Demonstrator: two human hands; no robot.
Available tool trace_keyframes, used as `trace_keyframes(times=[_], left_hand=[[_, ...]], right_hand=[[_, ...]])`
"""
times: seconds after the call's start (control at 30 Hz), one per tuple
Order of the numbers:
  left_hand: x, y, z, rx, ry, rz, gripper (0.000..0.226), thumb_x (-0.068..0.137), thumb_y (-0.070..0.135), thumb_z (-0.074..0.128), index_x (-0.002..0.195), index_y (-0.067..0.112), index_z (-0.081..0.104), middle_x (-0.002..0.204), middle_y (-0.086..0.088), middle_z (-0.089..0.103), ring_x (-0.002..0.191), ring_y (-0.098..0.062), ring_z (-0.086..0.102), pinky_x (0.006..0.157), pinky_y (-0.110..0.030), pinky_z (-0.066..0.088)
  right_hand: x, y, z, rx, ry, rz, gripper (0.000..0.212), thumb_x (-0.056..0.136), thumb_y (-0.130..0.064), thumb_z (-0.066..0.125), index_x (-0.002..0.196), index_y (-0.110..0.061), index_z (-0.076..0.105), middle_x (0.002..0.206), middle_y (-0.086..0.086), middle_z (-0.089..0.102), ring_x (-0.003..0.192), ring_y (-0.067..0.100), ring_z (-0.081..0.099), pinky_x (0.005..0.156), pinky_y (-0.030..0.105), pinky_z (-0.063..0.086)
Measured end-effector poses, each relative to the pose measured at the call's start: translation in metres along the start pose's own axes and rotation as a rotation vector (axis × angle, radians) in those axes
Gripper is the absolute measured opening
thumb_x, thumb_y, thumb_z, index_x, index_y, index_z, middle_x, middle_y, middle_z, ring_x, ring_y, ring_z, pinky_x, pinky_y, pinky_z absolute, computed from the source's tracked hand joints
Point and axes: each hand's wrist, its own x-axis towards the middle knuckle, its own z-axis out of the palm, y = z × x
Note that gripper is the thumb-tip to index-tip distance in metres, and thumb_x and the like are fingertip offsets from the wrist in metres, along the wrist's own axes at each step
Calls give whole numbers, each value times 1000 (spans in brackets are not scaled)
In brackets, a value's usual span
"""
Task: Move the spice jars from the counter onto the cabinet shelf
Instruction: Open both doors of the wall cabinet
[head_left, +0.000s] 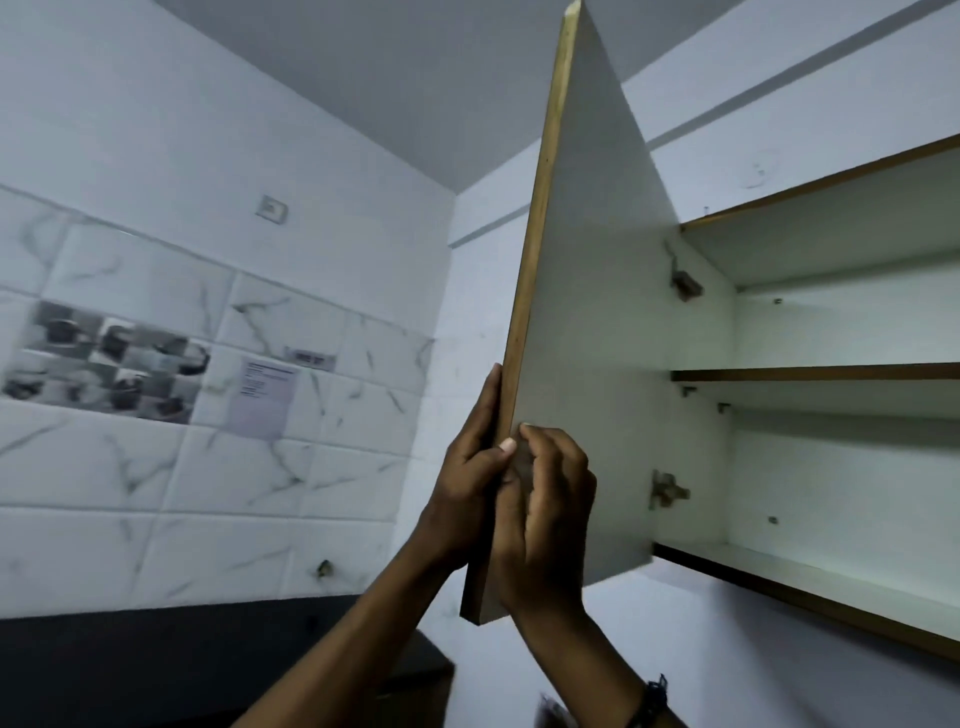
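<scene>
The wall cabinet stands open, its white door (597, 291) swung out edge-on toward me. My left hand (470, 483) grips the door's wooden front edge from the left, thumb wrapped onto the inner face. My right hand (545, 514) holds the same edge low down from the right, fingers curled against the inner face. Inside, a middle shelf (810, 373) and the bottom shelf (831, 582) are bare. No spice jars show in this view.
A dark counter (156, 665) runs along the bottom left under a marble-tiled wall (182, 467). Two hinges (670, 488) sit on the door's inner side. A paper note (265, 395) is stuck on the tiles.
</scene>
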Motion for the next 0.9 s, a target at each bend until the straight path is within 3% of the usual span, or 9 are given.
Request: trace_keyframes(times=[0.07,0.13,0.23,0.3,0.47,0.57,0.63,0.77,0.9], left_hand=[[4,-5,-27,48,29,-39,61,93,18,47,144,50,36,151,23,43,141,-8,42,116,-34,36],[8,-10,-52,108,55,-63,59,95,17,46,141,52,38,148,24,47,137,-6,46,111,-27,41],[14,-19,-77,161,102,-99,56,95,17,47,138,53,43,142,24,53,132,-3,51,104,-21,46],[16,-25,-88,204,133,-120,58,95,14,46,132,59,46,137,27,56,128,-1,54,98,-16,47],[17,-49,-107,291,201,-149,56,99,15,43,152,30,34,148,11,50,131,-7,52,113,-38,42],[17,-58,-111,330,244,-165,58,97,20,43,154,28,32,150,13,48,133,-2,49,115,-37,39],[16,-62,-111,365,259,-151,57,97,21,43,153,30,33,146,19,51,131,1,50,111,-30,41],[13,-62,-106,456,307,-118,55,96,27,42,150,34,37,124,45,53,117,14,54,90,-2,40],[9,-58,-100,568,379,-70,52,95,24,44,147,31,43,112,54,52,104,27,52,82,5,36]], right_hand=[[-1,1,24,-24,-74,-14,41,92,-22,44,131,-15,56,136,4,51,119,10,43,102,3,21],[-3,2,46,-71,-179,-28,45,90,-17,46,134,-16,54,141,4,48,123,16,44,103,5,21],[-4,9,71,-143,-333,-36,51,89,-12,50,140,-17,50,149,4,41,129,22,40,107,25,37],[-4,15,83,-175,-398,-36,53,89,-12,51,142,-18,47,154,3,36,133,23,37,107,33,39],[-5,28,101,-211,-565,-61,61,94,-19,50,151,-22,31,162,-1,18,144,21,24,113,33,34],[-4,31,105,-200,-604,-64,65,93,-19,51,153,-24,26,163,-3,13,145,19,18,114,31,29],[-3,33,104,-188,-621,-63,66,93,-21,52,153,-25,24,164,-4,12,146,19,17,113,30,31],[-2,36,98,-149,-672,-49,66,94,-24,52,153,-28,23,164,-8,8,148,15,14,112,30,31],[0,36,89,-107,-733,-7,67,94,-26,52,153,-31,22,164,-14,4,149,10,10,113,28,27]])
